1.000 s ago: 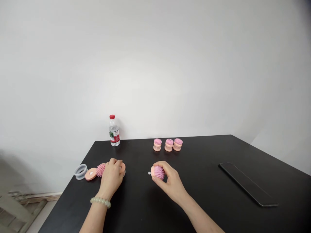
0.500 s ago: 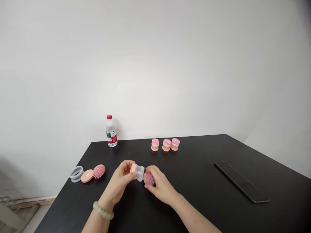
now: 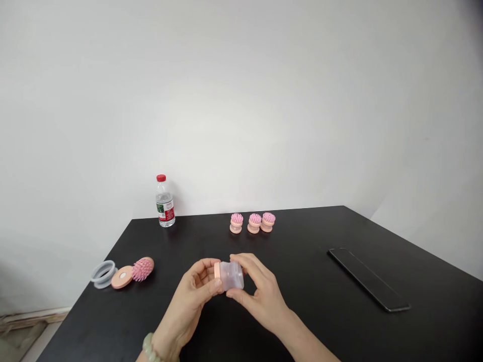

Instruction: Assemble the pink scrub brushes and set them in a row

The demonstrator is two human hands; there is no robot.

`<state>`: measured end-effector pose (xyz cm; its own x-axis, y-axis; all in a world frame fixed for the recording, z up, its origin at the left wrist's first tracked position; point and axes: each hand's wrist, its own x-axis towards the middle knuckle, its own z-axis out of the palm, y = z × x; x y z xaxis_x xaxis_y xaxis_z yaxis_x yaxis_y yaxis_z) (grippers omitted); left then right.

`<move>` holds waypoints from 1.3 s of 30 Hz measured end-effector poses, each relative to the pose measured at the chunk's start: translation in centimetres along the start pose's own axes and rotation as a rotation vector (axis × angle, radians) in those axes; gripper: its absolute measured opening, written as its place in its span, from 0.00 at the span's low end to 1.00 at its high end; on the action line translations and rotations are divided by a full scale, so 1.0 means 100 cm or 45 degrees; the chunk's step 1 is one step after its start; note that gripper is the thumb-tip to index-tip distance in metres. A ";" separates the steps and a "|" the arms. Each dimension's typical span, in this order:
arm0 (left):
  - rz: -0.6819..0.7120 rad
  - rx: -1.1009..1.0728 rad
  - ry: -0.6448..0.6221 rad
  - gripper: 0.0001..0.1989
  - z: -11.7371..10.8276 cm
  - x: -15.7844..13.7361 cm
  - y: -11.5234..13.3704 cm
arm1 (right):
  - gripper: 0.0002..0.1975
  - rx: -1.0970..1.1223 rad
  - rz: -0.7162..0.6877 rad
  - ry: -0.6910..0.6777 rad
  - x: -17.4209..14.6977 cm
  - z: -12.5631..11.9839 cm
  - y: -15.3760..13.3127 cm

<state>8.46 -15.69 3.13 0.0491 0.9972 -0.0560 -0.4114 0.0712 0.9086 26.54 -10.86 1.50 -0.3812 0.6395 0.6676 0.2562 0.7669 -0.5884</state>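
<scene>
My left hand [image 3: 194,291] is closed around a peach-coloured round base [image 3: 217,270]. A translucent cup-like sleeve [image 3: 231,276] is fitted to that base and lies sideways, its rim towards the right. The fingertips and thumb of my right hand [image 3: 260,289] close on the sleeve from above and below, near its rim. A trace of pink shows behind the rim; the bristled head seen earlier is otherwise hidden. At the left lie translucent rings [image 3: 103,274], a peach disc [image 3: 123,277] with a pale centre, and a pink bristled brush head [image 3: 142,269] on its side.
Three pink-bristled round brushes [image 3: 254,223] stand near the back edge of the black table [image 3: 302,261]. A water bottle [image 3: 165,206] with a red cap stands at the back left. A flat black rectangular object [image 3: 368,279] lies at the right. A white wall rises behind.
My right hand has come up to the translucent sleeve, and the pink bristled head it held is now out of sight. The base and sleeve have shifted right. The view has shifted slightly.
</scene>
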 end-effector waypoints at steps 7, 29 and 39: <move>0.074 0.064 -0.002 0.22 0.005 -0.002 0.002 | 0.24 -0.022 -0.054 0.041 -0.001 -0.005 -0.009; -0.003 -0.039 -0.185 0.22 -0.004 -0.001 0.003 | 0.23 -0.126 -0.456 -0.039 -0.001 -0.009 -0.019; 0.576 0.200 -0.345 0.24 -0.005 -0.007 -0.001 | 0.30 -0.165 -0.238 0.214 -0.004 -0.001 -0.022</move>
<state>8.00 -16.38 2.83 0.1399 0.8849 0.4442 -0.3061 -0.3880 0.8694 26.20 -12.79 2.53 -0.2828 0.4780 0.8316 0.3112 0.8658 -0.3919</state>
